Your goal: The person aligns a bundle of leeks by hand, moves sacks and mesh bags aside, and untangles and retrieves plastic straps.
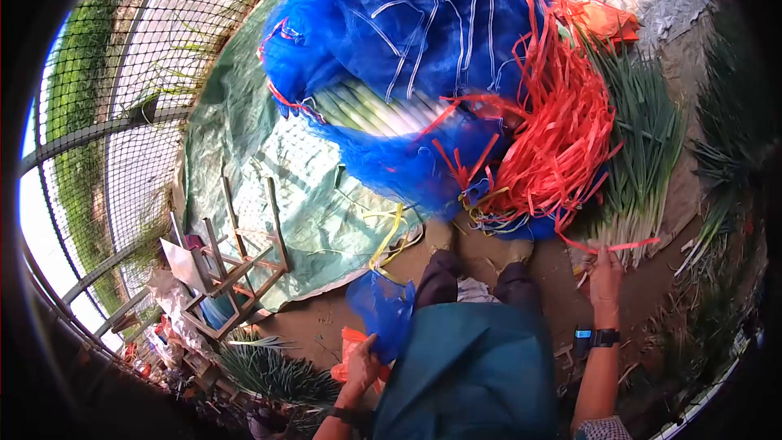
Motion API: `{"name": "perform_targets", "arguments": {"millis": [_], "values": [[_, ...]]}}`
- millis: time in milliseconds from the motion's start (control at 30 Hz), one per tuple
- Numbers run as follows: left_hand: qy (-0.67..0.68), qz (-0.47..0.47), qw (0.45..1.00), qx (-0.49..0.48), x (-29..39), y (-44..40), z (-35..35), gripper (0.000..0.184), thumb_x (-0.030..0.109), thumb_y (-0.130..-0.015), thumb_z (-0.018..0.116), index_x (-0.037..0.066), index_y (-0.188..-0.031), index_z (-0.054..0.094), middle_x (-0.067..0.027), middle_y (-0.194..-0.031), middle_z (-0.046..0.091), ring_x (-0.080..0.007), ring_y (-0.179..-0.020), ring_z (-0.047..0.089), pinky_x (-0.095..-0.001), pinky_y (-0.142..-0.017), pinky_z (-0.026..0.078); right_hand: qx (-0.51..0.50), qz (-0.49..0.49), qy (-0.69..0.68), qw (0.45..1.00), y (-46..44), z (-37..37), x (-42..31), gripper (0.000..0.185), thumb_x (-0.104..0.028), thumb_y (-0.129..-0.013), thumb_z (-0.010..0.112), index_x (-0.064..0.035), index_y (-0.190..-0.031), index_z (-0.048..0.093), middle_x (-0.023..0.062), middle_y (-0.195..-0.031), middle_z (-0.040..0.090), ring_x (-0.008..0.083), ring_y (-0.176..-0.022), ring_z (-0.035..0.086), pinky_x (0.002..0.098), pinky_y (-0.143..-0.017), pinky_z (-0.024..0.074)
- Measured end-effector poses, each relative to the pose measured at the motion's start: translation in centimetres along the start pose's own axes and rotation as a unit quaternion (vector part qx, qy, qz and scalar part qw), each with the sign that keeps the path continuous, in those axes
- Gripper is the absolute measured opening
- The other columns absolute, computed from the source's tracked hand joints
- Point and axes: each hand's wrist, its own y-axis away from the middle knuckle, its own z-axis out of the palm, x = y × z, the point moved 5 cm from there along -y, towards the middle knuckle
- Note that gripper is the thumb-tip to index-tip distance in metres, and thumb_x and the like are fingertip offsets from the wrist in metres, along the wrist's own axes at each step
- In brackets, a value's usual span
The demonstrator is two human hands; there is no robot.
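My right hand pinches the end of a red plastic strip, close to the white root ends of a pile of green onions. A large tangle of red strips lies to the left of that pile. At the lower left, my left hand is closed at the edge of a piece of blue mesh. Crumpled orange plastic shows beside its fingers. Farther forward, a big blue net bag lies partly open, with several pale onion stalks showing inside.
A green tarp covers the ground at the left, with an upturned metal stool frame on it. Wire mesh fencing curves along the far left. More green onions lie at the bottom left and along the right side.
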Motion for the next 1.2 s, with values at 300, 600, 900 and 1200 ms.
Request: {"name": "perform_targets", "arguments": {"millis": [300,600,900,1200], "values": [[-0.061,0.136,0.988,-0.041,8.4,-1.3,-3.9,0.03,0.006,-0.075,0.049,0.001,-0.095,0.071,-0.0211,-0.1,0.069,-0.0359,-0.09,0.067,-0.0422,-0.083,0.052,-0.087,0.001,-0.363,0.928,16.1,-5.9,-4.2,0.026,-0.033,-0.099,0.051,-0.0085,-0.103,0.056,0.0071,-0.078,0.059,0.0197,-0.065,0.055,0.0378,-0.061,0.0487],[-0.054,0.12,0.988,-0.081,11.2,0.7,-3.2,0.029,0.025,-0.085,0.057,0.0,-0.088,0.071,-0.0214,-0.079,0.068,-0.0336,-0.073,0.068,-0.0415,-0.068,0.052,-0.443,0.202,0.757,0.436,47.0,-35.2,22.5,0.02,-0.029,-0.076,0.072,-0.0109,-0.084,0.069,0.007,-0.078,0.068,0.025,-0.073,0.066,0.0431,-0.072,0.0527],[-0.14,0.265,0.945,-0.132,22.2,4.0,3.1,0.044,0.022,-0.088,0.056,0.007,-0.129,0.055,-0.0222,-0.077,0.066,-0.0384,-0.068,0.066,-0.0483,-0.061,0.049,-0.4,0.047,0.647,0.648,40.6,-39.2,30.2,0.022,-0.027,-0.086,0.062,-0.0067,-0.083,0.069,0.0071,-0.074,0.068,0.021,-0.073,0.067,0.0411,-0.071,0.055],[0.012,0.284,0.898,-0.336,34.8,8.6,14.2,0.052,0.006,-0.083,0.058,0.008,-0.134,0.046,-0.0084,-0.077,0.06,-0.018,-0.071,0.06,-0.033,-0.064,0.047,-0.354,0.165,-0.17,0.905,13.7,-4.5,-1.2,0.025,-0.025,-0.098,0.055,-0.0011,-0.096,0.06,0.0068,-0.079,0.063,0.015,-0.065,0.062,0.029,-0.063,0.0522]]}}
